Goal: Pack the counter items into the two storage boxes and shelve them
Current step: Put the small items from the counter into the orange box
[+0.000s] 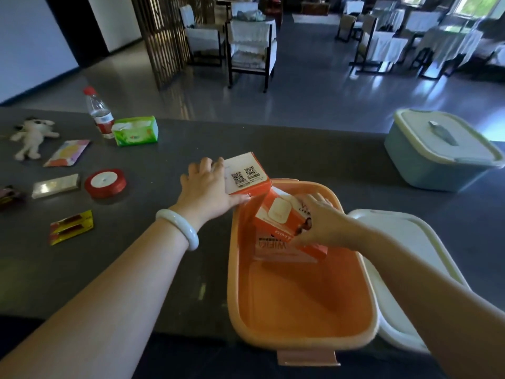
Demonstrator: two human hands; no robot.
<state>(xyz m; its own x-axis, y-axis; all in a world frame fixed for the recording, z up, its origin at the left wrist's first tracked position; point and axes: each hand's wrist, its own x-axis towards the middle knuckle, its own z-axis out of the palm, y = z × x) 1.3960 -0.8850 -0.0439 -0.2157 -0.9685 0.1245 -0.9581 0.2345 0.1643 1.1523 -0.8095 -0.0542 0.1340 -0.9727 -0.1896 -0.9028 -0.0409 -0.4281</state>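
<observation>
The left fingers (pixel 207 163) curl over the far edge of the QR carton (pixel 247 173), thumb along its near side, and hold it tilted on the far-left corner of the orange box (pixel 232 269). Well left of these fingers, unpacked on the bench (pixel 164 255), lie a toy (pixel 32 138), bottle (pixel 99 116), tissues (pixel 136 131), pouch (pixel 67 153), bar (pixel 54 186), ribbon (pixel 105 183) and packet (pixel 71 227).

Right of them, the right fingers (pixel 322 201) wrap round the orange carton (pixel 281 217), gripping it at a slant inside the orange box's far end. A white printed face shows beneath; I cannot tell whether it is a separate pack.

My judgement is that the orange carton should be laid flat against the far wall first. The QR carton can then slide down beside it, both low enough for the lid to close, leaving the near floor free for the small things.

The orange box is deep peach plastic with rounded corners, a pale rim and a latch at its near end. Its near half is bare. Its white lid (pixel 410 242) lies just right of the right fingers, against the box. Far beyond them, right, stands the blue box (pixel 437 165), lid on.
</observation>
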